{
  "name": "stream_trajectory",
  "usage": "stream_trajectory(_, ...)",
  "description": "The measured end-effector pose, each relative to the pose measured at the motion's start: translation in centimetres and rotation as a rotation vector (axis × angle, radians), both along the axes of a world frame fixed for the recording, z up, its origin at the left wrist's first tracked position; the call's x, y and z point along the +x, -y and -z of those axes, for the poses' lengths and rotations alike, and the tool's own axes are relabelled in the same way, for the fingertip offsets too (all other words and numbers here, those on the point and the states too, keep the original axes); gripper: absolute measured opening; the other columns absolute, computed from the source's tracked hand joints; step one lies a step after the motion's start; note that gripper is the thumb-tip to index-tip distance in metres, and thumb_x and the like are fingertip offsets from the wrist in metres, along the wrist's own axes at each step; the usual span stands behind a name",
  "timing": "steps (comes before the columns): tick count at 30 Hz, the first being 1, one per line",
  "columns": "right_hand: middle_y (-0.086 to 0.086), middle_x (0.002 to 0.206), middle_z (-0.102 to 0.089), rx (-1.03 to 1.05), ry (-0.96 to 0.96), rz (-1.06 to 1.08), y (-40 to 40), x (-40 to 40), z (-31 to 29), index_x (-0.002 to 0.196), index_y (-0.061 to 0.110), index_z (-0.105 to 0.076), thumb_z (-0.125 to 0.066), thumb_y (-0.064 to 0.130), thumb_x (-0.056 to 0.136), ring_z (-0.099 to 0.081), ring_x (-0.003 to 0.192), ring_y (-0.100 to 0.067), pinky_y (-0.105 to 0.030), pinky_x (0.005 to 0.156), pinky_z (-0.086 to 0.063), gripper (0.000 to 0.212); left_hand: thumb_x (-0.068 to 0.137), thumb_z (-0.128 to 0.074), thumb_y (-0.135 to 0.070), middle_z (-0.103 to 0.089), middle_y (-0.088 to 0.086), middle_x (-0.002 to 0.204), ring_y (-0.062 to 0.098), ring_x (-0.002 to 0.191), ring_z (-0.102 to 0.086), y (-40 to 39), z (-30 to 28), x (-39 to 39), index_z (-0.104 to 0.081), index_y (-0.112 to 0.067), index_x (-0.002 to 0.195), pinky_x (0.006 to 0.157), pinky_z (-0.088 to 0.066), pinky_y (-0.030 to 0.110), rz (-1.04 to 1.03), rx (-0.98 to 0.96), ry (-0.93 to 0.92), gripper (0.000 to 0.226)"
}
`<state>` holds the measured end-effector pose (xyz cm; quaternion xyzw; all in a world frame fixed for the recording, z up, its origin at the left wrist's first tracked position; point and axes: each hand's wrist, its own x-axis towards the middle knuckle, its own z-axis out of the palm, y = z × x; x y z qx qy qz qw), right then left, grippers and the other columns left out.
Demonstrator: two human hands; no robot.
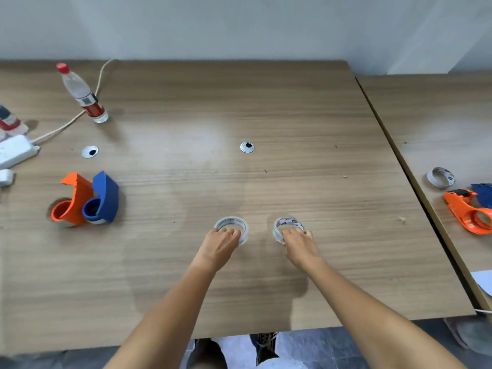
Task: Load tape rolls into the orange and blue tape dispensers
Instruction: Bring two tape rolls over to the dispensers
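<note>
My left hand (222, 239) grips one clear round tape roll (232, 228); my right hand (298, 242) grips another clear roll (286, 227); the orange plastic dispenser (70, 202) and blue plastic dispenser (102, 199) sit well apart.

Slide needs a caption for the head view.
Left hand and right hand each grip a tape roll.
</note>
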<state>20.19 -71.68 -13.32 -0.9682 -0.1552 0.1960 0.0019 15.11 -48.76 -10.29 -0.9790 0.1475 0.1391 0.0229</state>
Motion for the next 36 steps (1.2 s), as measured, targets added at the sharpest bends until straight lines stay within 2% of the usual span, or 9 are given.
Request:
stream_trajectory(2, -0.001, 0.129, -0.058, -0.004, -0.002, 0.011, -2.0, -0.4, 0.1, 0.126, 0.016, -0.051, -0.051, 0.008, 0.090, -0.046, 0.126, -0.022, -0.037, 0.100, -0.030, 0.037, 0.047, -0.091, -0.012, -0.057, -0.004, 0.049, 0.015, 0.042, -0.060, -2.1, 0.9, 0.2, -0.056, -0.019, 0.061, 0.044, -0.041, 0.021, 0.002, 0.013, 0.032, 0.039)
stream_trajectory(4, 0.000, 0.127, -0.059, -0.018, 0.009, 0.032, -4.7, -0.9, 0.2, 0.125, 0.017, -0.052, -0.050, 0.006, 0.089, -0.047, 0.124, -0.022, -0.037, 0.100, -0.031, 0.037, 0.062, -0.086, -0.015, -0.065, -0.002, 0.063, 0.016, 0.057, -0.067, -4.8, 1.0, -0.1, -0.059, -0.017, 0.073, 0.053, -0.046, 0.025, -0.013, 0.006, 0.019, 0.029)
stream_trajectory(6, 0.000, 0.126, -0.059, -0.031, 0.002, 0.053, -7.2, -1.7, 0.5, 0.123, 0.018, -0.053, -0.050, 0.006, 0.089, -0.047, 0.124, -0.021, -0.037, 0.100, -0.031, 0.036, 0.090, -0.061, -0.014, -0.069, 0.003, 0.090, 0.024, 0.085, -0.069, -7.2, 1.2, -0.6, -0.058, -0.013, 0.095, 0.072, -0.046, 0.031, -0.012, -0.017, -0.043, 0.006)
stream_trajectory(14, -0.001, 0.129, -0.058, -0.055, -0.009, 0.035, -14.4, -4.5, 0.6, 0.124, 0.017, -0.053, -0.051, 0.006, 0.089, -0.045, 0.127, -0.021, -0.039, 0.104, -0.030, 0.036, 0.099, -0.045, -0.015, -0.067, 0.006, 0.107, 0.027, 0.102, -0.064, -13.9, 1.2, -2.2, -0.054, -0.011, 0.108, 0.078, -0.042, 0.032, -0.033, -0.018, 0.004, 0.014)
stream_trajectory(19, 0.000, 0.127, -0.058, -0.040, -0.001, -0.043, -17.4, -5.7, 0.9, 0.122, 0.016, -0.052, -0.050, 0.005, 0.088, -0.047, 0.123, -0.022, -0.038, 0.100, -0.031, 0.035, 0.093, -0.056, -0.013, -0.067, 0.004, 0.093, 0.024, 0.089, -0.065, -16.4, 0.9, -4.8, -0.057, -0.011, 0.099, 0.068, -0.040, 0.031, -0.050, 0.022, 0.028, 0.006)
stream_trajectory(23, -0.001, 0.124, -0.060, -0.031, 0.012, -0.090, -20.4, -6.4, 0.7, 0.119, 0.015, -0.053, -0.048, 0.003, 0.089, -0.048, 0.121, -0.023, -0.038, 0.100, -0.031, 0.033, 0.049, -0.090, -0.014, -0.056, -0.004, 0.050, 0.016, 0.045, -0.057, -19.8, 1.4, -7.1, -0.055, -0.018, 0.060, 0.042, -0.038, 0.022, -0.080, 0.008, 0.047, 0.037)
stream_trajectory(28, -0.002, 0.120, -0.060, -0.033, 0.030, -0.123, -25.4, -7.2, -0.1, 0.115, 0.015, -0.054, -0.046, 0.002, 0.088, -0.048, 0.119, -0.024, -0.038, 0.100, -0.031, 0.030, 0.040, -0.090, -0.011, -0.053, -0.005, 0.046, 0.015, 0.040, -0.056, -24.4, 1.3, -8.9, -0.053, -0.018, 0.055, 0.042, -0.028, 0.018, -0.126, -0.014, 0.060, 0.041)
stream_trajectory(34, -0.003, 0.120, -0.060, -0.037, 0.011, -0.091, -32.4, -9.2, -0.2, 0.117, 0.014, -0.052, -0.047, 0.002, 0.087, -0.048, 0.118, -0.025, -0.038, 0.099, -0.031, 0.032, 0.048, -0.088, -0.015, -0.057, -0.002, 0.048, 0.018, 0.043, -0.058, -31.9, 2.1, -10.2, -0.055, -0.017, 0.056, 0.043, -0.035, 0.020, -0.063, 0.017, 0.131, 0.034)
stream_trajectory(36, -0.004, 0.121, -0.060, -0.051, 0.014, -0.063, -34.2, -9.8, -0.2, 0.118, 0.014, -0.051, -0.047, 0.003, 0.088, -0.049, 0.118, -0.025, -0.039, 0.099, -0.032, 0.033, 0.064, -0.081, -0.015, -0.063, 0.002, 0.058, 0.022, 0.054, -0.064, -34.5, 2.2, -10.7, -0.058, -0.015, 0.065, 0.048, -0.040, 0.024, -0.069, 0.021, 0.107, 0.022)
